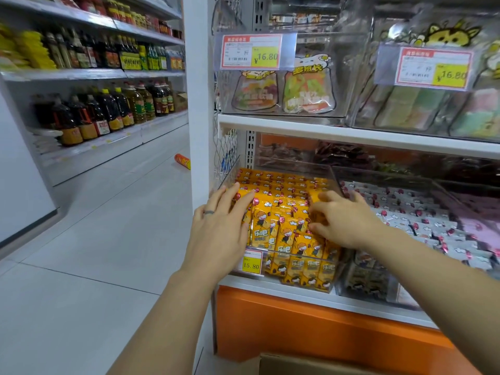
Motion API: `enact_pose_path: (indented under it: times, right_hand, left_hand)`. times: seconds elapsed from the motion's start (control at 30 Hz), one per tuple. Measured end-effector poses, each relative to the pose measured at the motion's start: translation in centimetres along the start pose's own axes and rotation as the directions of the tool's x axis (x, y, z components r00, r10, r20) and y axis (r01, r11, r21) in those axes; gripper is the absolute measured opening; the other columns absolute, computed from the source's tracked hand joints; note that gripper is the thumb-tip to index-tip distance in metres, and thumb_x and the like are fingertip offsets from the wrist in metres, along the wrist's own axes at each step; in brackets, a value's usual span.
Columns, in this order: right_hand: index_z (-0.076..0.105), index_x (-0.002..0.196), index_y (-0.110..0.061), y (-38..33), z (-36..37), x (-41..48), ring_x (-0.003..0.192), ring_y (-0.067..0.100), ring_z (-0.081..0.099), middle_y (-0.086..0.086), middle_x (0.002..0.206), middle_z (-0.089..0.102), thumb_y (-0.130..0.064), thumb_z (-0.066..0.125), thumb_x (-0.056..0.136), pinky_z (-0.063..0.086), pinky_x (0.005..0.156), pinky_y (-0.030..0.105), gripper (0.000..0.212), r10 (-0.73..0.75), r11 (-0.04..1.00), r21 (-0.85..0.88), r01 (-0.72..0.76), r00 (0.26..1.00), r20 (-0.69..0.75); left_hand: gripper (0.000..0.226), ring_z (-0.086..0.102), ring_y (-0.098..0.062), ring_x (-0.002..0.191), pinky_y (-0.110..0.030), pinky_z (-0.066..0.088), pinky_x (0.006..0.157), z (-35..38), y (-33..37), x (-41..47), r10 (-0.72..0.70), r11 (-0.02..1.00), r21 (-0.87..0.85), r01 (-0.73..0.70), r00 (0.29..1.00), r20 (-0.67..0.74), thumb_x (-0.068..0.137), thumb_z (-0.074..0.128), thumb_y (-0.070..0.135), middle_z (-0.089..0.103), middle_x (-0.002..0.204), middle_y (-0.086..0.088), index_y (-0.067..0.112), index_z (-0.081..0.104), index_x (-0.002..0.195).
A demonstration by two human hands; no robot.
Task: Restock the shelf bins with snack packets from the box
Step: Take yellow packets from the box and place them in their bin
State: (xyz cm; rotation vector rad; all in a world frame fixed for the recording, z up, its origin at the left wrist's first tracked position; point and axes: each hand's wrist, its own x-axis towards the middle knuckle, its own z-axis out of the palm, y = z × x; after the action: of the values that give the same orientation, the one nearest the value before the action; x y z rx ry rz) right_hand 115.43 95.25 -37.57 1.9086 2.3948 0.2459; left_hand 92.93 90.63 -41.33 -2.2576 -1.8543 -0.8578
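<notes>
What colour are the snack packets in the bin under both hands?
Bright yellow-orange snack packets, printed with a cartoon figure, seen in the head view.

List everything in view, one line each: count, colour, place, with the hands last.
yellow snack packets: many, yellow, left clear bin, lower shelf.
white foil snack packets: many, white-red, next bin right.
clear snack pouches: several, multicoloured, upper-shelf bins.
price tags: three, red-yellow, bin fronts.
cooking oil bottles: many, dark and golden, far shelves.
orange tube: one, on floor.
brown cardboard box: one, bottom edge.
left hand: flat on yellow packets.
right hand: bent over yellow packets; grip unclear.
</notes>
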Motion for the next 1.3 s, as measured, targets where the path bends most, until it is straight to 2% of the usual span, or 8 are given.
enact_pose_path:
  times: [0.17, 0.37, 0.6, 0.73, 0.83, 0.97, 1.1, 1.3]
  right_hand:
    - [0.053, 0.129, -0.02, -0.2, 0.6, 0.0, 0.13, 0.023, 0.04, 0.003, 0.144, 0.038, -0.027, 0.065, 0.085, 0.017, 0.118, 0.043, 0.046, 0.057, 0.959, 0.282, 0.008, 0.973, -0.224]
    - [0.06, 0.119, -0.018, -1.3, -2.1, -0.7, 0.107, 0.012, 0.052, -0.001, 0.128, 0.053, -0.005, 0.068, 0.078, 0.036, 0.088, 0.018, 0.043, 0.06, 0.835, 0.516, 0.191, 0.9, -0.431]
    - [0.065, 0.085, -0.024, -2.2, -4.2, -1.7, 0.074, 0.019, 0.063, -0.004, 0.075, 0.066, -0.035, 0.065, 0.086, 0.049, 0.069, 0.034, 0.011, 0.101, 0.597, 0.758, 0.263, 0.913, -0.396]
    - [0.058, 0.105, -0.021, -2.1, -3.7, -1.5, 0.076, 0.006, 0.065, -0.007, 0.089, 0.068, -0.031, 0.065, 0.087, 0.052, 0.068, 0.017, 0.021, 0.179, 0.489, 0.84, 0.235, 0.915, -0.361]
    - [0.054, 0.111, -0.023, -2.1, -3.6, -1.7, 0.08, 0.013, 0.065, -0.006, 0.092, 0.067, -0.029, 0.065, 0.087, 0.055, 0.076, 0.029, 0.027, 0.164, 0.502, 0.826, 0.255, 0.91, -0.381]
    - [0.053, 0.1, -0.033, -2.1, -3.1, -2.5, 0.089, 0.014, 0.064, -0.007, 0.102, 0.062, -0.008, 0.068, 0.084, 0.055, 0.081, 0.036, 0.034, 0.054, 0.505, 0.782, 0.366, 0.89, -0.452]
    - [0.053, 0.092, -0.04, -2.6, -1.7, -3.3, 0.115, 0.007, 0.052, -0.021, 0.12, 0.05, 0.01, 0.065, 0.078, 0.047, 0.088, 0.017, 0.054, 0.004, 0.532, 0.723, 0.44, 0.853, -0.522]
    - [0.058, 0.09, -0.035, -2.6, -1.5, -4.0, 0.109, 0.009, 0.053, -0.017, 0.123, 0.051, -0.005, 0.074, 0.077, 0.049, 0.075, 0.014, 0.037, 0.047, 0.439, 0.803, 0.403, 0.882, -0.468]
  left_hand:
    - [0.057, 0.009, -0.017, 0.146, -0.04, 0.016, 0.115, 0.2, 0.4, 0.4, 0.031, 0.999, -0.023, -0.031, 0.999, -0.009, 0.098, 0.043, 0.027, 0.017, 0.158, 0.006, 0.038, 0.021, 0.149]
    - [0.056, 0.003, -0.014, 0.146, -0.037, 0.01, 0.116, 0.1, 0.6, 0.6, 0.04, 0.999, -0.035, -0.04, 0.999, 0.0, 0.099, 0.04, 0.021, 0.016, 0.158, 0.008, 0.042, 0.022, 0.147]
    - [0.056, 0.007, -0.013, 0.145, -0.038, 0.013, 0.115, 0.1, 0.7, 0.5, 0.031, 0.997, -0.076, -0.031, 1.0, 0.001, 0.096, 0.041, 0.021, 0.021, 0.156, 0.008, 0.037, 0.026, 0.148]
    - [0.056, 0.008, -0.014, 0.145, -0.039, 0.013, 0.116, -0.1, 0.4, 0.4, 0.028, 0.996, -0.082, -0.026, 0.999, 0.016, 0.097, 0.04, 0.022, 0.019, 0.157, 0.008, 0.037, 0.024, 0.148]
    - [0.054, 0.008, -0.013, 0.145, -0.037, 0.011, 0.116, -0.1, 0.3, 0.3, 0.027, 0.996, -0.089, -0.026, 1.0, 0.008, 0.097, 0.04, 0.022, 0.019, 0.157, 0.009, 0.037, 0.026, 0.148]
    - [0.045, 0.016, -0.012, 0.142, -0.036, 0.012, 0.115, -0.7, 0.6, 0.2, 0.012, 0.991, -0.134, -0.021, 0.997, -0.074, 0.097, 0.043, 0.024, 0.028, 0.152, 0.009, 0.034, 0.04, 0.141]
    - [0.038, 0.03, -0.007, 0.13, -0.028, 0.019, 0.107, -0.9, 1.1, 0.2, 0.007, 0.979, -0.2, -0.032, 0.992, -0.125, 0.097, 0.047, 0.029, 0.044, 0.138, 0.011, 0.032, 0.049, 0.135]
    - [0.039, 0.031, -0.009, 0.129, -0.03, 0.02, 0.106, -0.7, 1.4, 0.2, 0.015, 0.981, -0.193, -0.033, 0.996, -0.089, 0.096, 0.049, 0.035, 0.047, 0.135, 0.013, 0.034, 0.049, 0.135]
